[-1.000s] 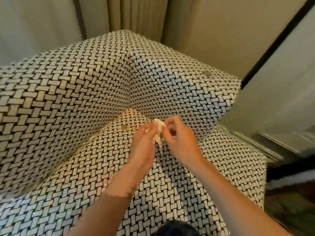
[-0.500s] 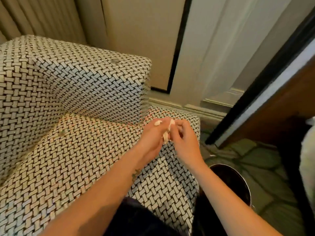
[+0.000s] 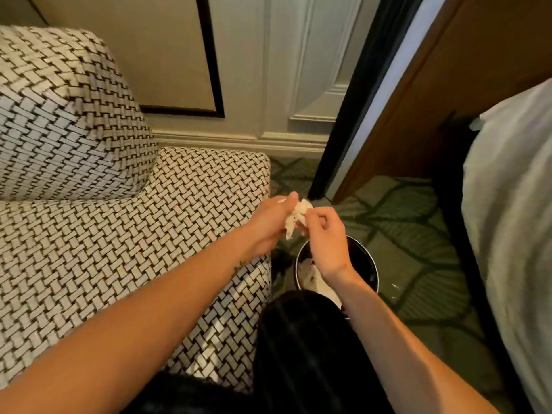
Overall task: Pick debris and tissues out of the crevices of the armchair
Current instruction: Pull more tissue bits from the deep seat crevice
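We see the armchair (image 3: 104, 234) filling the left half: black-and-white basket-weave fabric, arm block at upper left, seat's front corner ending near mid-frame. Right of it, green leaf-pattern carpet (image 3: 418, 228) runs btw the seat edge & white bedding (image 3: 507, 234) at far right. That strip is the free room, w/ a round dark bin (image 3: 361, 258) standing in it just beside the seat's front corner. Behind is a cream panelled wall (image 3: 268, 70) w/ skirting. A brown wooden panel (image 3: 448, 85) w/ a black edge runs diagonally from top right. Our dark clothing (image 3: 298, 354) covers bottom centre & hides the bin's near rim. Inside the bin we make out pale crumpled stuff (image 3: 310, 279), too blurred to name.

Both forearms reach fwd. The left hand (image 3: 268, 225) is just past the seat's corner edge, its fingers closed on the tissue (image 3: 295, 215). The right hand (image 3: 324, 237) is over the bin, fingers curled in, pinching the same tissue from the other side. Tissue: small, white, crumpled, held in the air btw the two hands, off the chair, by the bin's far-left rim as we see it. A tiny white scrap (image 3: 395, 285) lies on the carpet just right of the bin.
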`<state>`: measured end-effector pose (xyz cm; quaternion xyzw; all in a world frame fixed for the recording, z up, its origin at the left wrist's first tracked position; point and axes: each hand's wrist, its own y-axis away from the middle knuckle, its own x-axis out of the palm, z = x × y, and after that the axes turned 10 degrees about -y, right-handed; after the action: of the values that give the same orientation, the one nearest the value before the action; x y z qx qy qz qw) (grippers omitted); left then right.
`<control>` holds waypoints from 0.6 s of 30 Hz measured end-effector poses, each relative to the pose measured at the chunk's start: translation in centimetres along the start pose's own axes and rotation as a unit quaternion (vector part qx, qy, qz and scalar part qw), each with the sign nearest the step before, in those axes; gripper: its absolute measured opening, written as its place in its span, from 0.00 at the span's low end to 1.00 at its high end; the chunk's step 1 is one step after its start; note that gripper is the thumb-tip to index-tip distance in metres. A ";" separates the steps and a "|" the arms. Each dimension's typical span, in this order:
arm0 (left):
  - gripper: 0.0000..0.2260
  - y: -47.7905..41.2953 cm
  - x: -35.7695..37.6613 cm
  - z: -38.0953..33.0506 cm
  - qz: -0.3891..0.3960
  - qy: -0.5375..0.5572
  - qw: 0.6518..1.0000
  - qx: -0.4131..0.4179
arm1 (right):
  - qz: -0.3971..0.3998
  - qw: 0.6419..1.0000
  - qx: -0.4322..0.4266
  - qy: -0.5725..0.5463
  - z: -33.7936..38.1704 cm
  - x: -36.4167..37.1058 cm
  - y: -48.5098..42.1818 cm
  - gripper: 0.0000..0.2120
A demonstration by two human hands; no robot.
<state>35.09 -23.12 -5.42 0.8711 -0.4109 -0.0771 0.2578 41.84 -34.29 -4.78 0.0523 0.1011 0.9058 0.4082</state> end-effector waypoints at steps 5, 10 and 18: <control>0.13 -3.9 3.8 4.1 -0.003 -0.040 0.999 -0.025 | -0.053 0.995 0.071 -0.040 -4.4 -3.7 -1.6 0.06; 0.13 -6.0 6.7 7.5 0.011 -0.087 0.993 -0.079 | -0.070 0.987 0.133 -0.065 -8.5 -7.0 -2.4 0.08; 0.17 -6.7 8.5 8.7 0.080 -0.041 0.972 -0.218 | -0.118 0.950 0.247 -0.149 -14.1 -10.4 -2.3 0.09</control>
<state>42.10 -29.40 -15.65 0.7541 -0.4630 -0.1799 0.4296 47.90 -42.56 -19.14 0.2738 0.2651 0.7799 0.4965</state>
